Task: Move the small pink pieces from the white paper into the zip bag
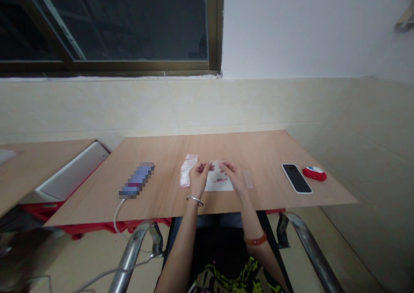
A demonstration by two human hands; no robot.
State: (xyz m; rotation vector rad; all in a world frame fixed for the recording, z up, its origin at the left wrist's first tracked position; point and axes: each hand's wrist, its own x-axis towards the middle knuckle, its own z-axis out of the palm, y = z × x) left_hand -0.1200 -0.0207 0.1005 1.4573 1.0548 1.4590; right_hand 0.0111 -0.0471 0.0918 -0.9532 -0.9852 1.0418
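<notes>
Clear plastic bag (218,162) pinched by L hand (199,178), R hand (234,176), over white paper (221,184).

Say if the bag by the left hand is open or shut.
Cannot tell: the bag lies flat, its mouth too small to see.

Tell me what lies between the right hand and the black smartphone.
A narrow translucent strip lies on the wooden tabletop between them, in the head view.
</notes>
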